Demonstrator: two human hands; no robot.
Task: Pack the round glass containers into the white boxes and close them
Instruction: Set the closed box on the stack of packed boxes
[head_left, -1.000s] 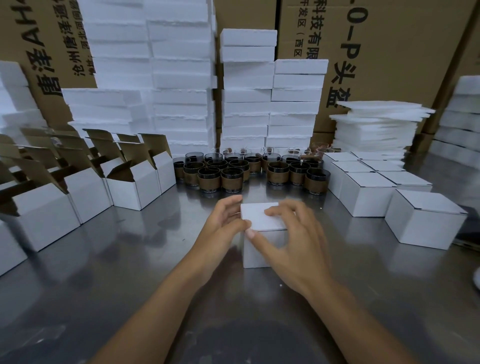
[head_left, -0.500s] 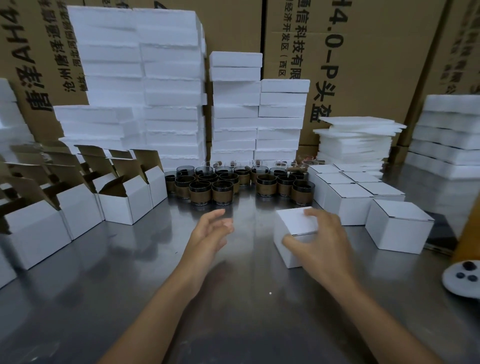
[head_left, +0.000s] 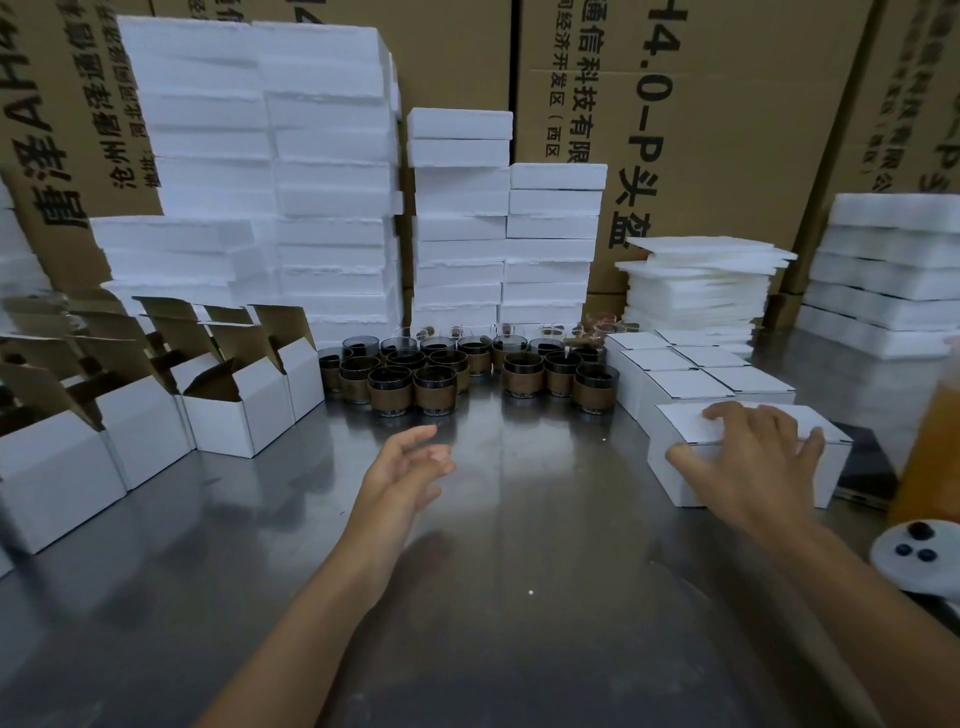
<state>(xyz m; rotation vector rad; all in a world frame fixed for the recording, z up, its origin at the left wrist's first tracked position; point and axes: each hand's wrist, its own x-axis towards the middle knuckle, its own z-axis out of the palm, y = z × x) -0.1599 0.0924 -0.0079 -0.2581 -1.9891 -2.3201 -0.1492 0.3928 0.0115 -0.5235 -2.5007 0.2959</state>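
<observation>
right hand (head_left: 753, 460) gripped a closed box (head_left: 680, 426) at right of frame, fingers spread over the lid, thumb on the front, likely parking it beside the packed boxes (head_left: 685, 382). left hand (head_left: 408, 462) hovered loose and empty mid-frame. next move probably needed a glass container (head_left: 435, 387) from the centre cluster and an open box (head_left: 234, 421) at left.

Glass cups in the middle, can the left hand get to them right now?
Probably yes. The left hand is open and holds nothing, and only bare table lies between it and the nearest glass cups. The right hand holds a closed box.
</observation>
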